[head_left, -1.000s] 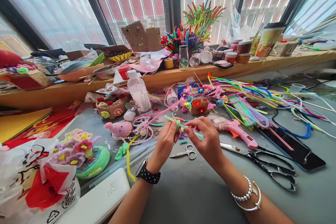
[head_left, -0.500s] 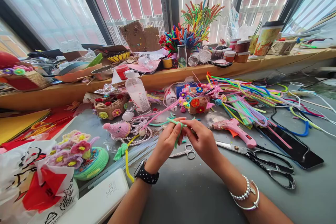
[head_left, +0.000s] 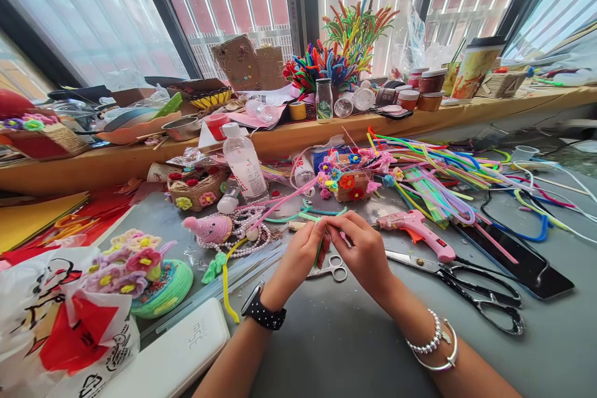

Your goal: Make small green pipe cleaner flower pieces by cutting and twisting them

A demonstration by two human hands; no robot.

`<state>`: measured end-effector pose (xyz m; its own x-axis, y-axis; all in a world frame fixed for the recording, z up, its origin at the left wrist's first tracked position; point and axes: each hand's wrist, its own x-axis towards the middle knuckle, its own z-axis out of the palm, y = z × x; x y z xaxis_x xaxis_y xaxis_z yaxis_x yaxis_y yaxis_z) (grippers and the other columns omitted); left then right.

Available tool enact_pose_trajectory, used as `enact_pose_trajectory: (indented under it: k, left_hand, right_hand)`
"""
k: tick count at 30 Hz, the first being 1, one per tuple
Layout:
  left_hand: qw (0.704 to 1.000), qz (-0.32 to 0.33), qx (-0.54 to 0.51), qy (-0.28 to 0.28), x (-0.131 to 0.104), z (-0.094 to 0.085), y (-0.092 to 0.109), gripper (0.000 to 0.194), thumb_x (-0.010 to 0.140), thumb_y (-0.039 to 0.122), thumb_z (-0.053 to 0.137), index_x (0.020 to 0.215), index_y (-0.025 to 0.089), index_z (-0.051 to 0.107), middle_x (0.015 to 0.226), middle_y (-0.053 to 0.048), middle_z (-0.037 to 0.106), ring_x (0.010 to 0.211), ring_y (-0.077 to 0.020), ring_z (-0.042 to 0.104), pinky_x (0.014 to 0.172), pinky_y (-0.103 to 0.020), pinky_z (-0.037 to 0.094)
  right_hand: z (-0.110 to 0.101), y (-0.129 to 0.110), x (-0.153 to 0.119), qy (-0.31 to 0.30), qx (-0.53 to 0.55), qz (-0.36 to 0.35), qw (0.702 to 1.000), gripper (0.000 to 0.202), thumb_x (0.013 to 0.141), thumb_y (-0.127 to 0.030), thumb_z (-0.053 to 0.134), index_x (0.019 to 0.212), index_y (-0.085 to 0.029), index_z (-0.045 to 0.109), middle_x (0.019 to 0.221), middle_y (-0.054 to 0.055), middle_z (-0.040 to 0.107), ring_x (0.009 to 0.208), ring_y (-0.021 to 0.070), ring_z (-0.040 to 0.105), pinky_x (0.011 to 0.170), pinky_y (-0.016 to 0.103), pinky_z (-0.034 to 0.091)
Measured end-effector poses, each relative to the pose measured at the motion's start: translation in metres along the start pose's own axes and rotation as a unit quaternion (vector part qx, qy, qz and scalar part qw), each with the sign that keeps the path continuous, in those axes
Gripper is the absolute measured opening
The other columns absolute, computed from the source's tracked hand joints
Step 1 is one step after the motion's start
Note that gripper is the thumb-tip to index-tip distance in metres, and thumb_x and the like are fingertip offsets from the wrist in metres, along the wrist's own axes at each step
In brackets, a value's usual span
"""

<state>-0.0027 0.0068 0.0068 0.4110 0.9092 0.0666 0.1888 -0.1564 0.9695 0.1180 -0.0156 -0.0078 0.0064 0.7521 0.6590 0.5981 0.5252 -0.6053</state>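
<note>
Close together over the grey table, my two hands pinch a light green pipe cleaner (head_left: 308,217). My left hand (head_left: 301,252) is closed on it, one end sticking out above the fingers and another part hanging below them. With its fingertips against the left ones, my right hand (head_left: 359,249) is also closed on the pipe cleaner; the exact grip is hidden. Small silver scissors (head_left: 333,268) lie just beneath the hands. To the right are a pink glue gun (head_left: 417,230) and large black-handled scissors (head_left: 480,292).
A white power bank (head_left: 186,348), a green flower cushion (head_left: 163,292) and a plastic bag (head_left: 60,329) lie on the left. A clear bottle (head_left: 245,165) and a flower basket (head_left: 357,185) stand behind the hands. Pipe cleaners (head_left: 448,161) and a phone (head_left: 527,261) are at right.
My hands have drawn slightly lower and tighter together. The green pipe cleaner's upper part has shifted between the fingers, and less of it shows. Things on the table have stayed put.
</note>
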Motion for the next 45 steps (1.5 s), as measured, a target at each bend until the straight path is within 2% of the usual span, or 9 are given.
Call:
enact_pose_trajectory:
  k: [6,11,19,23,28,34,37,41,45]
  left_hand:
    - [0.997,0.018,0.007,0.069,0.0037,0.0007,-0.0068,0.037,0.077,0.050,0.036,0.059,0.018,0.038,0.049,0.006,0.034,0.041,-0.0073,0.031,0.040,-0.022,0.028]
    - [0.988,0.035,0.117,0.093,0.0016,-0.0002,-0.0026,0.036,0.080,0.047,0.031,0.057,0.019,0.035,0.052,0.005,0.033,0.048,-0.0089,0.030,0.047,-0.024,0.027]
    - [0.954,0.033,0.264,0.134,0.0008,0.0002,-0.0024,0.034,0.083,0.041,0.028,0.056,0.020,0.030,0.054,0.004,0.035,0.052,-0.0110,0.033,0.051,-0.025,0.028]
    - [0.928,0.059,0.340,0.142,-0.0016,0.0032,-0.0037,0.030,0.085,0.036,0.025,0.061,0.020,0.034,0.058,0.002,0.042,0.056,-0.0133,0.041,0.055,-0.026,0.032]
    - [0.897,0.110,0.404,0.140,-0.0044,0.0036,-0.0036,0.027,0.086,0.030,0.022,0.067,0.020,0.038,0.064,0.000,0.048,0.061,-0.0150,0.047,0.059,-0.026,0.036]
    - [0.861,0.139,0.463,0.157,-0.0041,0.0014,-0.0019,0.027,0.087,0.027,0.022,0.068,0.020,0.040,0.061,0.000,0.050,0.057,-0.0144,0.049,0.054,-0.025,0.035]
    - [0.846,0.154,0.485,0.157,-0.0029,-0.0011,-0.0020,0.027,0.087,0.028,0.023,0.068,0.019,0.041,0.059,0.000,0.050,0.056,-0.0148,0.049,0.053,-0.026,0.034]
    - [0.855,0.153,0.474,0.143,-0.0013,-0.0046,-0.0047,0.028,0.087,0.029,0.022,0.069,0.019,0.042,0.061,-0.001,0.050,0.059,-0.0158,0.049,0.055,-0.027,0.035]
    - [0.902,0.139,0.394,0.108,-0.0012,-0.0049,-0.0062,0.028,0.087,0.029,0.021,0.071,0.019,0.041,0.067,-0.002,0.050,0.064,-0.0153,0.047,0.060,-0.027,0.036]
  right_hand:
    - [0.0003,-0.0022,-0.0006,0.024,-0.085,-0.020,0.996,0.020,0.079,-0.021,0.045,0.093,-0.019,0.061,0.073,0.005,0.059,0.070,0.0160,0.052,0.066,0.027,0.041]
    - [-0.0004,-0.0005,-0.0004,0.017,-0.110,-0.019,0.994,0.019,0.083,-0.023,0.043,0.087,-0.018,0.061,0.071,0.005,0.058,0.068,0.0160,0.052,0.064,0.026,0.040]
    - [0.0020,-0.0024,-0.0005,-0.001,-0.101,-0.047,0.994,0.015,0.080,-0.017,0.043,0.076,-0.017,0.057,0.068,0.005,0.056,0.067,0.0157,0.049,0.063,0.026,0.040]
    - [0.0036,-0.0029,-0.0004,-0.003,-0.128,-0.035,0.991,0.014,0.076,-0.018,0.045,0.064,-0.017,0.052,0.065,0.004,0.052,0.067,0.0164,0.048,0.063,0.027,0.039]
    - [0.0040,-0.0014,-0.0015,-0.029,-0.120,-0.033,0.992,0.016,0.077,-0.017,0.044,0.063,-0.017,0.050,0.063,0.002,0.051,0.063,0.0144,0.047,0.059,0.024,0.037]
    - [0.0046,-0.0016,-0.0014,-0.017,-0.131,-0.047,0.990,0.019,0.076,-0.016,0.043,0.057,-0.018,0.047,0.059,0.001,0.048,0.059,0.0133,0.046,0.055,0.023,0.036]
    - [0.0046,-0.0017,-0.0008,-0.020,-0.104,-0.040,0.994,0.016,0.076,-0.016,0.044,0.062,-0.017,0.050,0.059,0.000,0.049,0.054,0.0118,0.047,0.053,0.022,0.036]
    - [0.0052,-0.0015,-0.0012,-0.031,-0.049,-0.024,0.998,0.011,0.078,-0.018,0.045,0.085,-0.015,0.053,0.060,0.000,0.054,0.053,0.0109,0.050,0.054,0.021,0.040]
    - [0.0063,-0.0007,-0.0027,-0.019,-0.035,-0.035,0.999,0.017,0.079,-0.016,0.044,0.094,-0.014,0.053,0.062,0.000,0.055,0.055,0.0118,0.051,0.056,0.023,0.042]
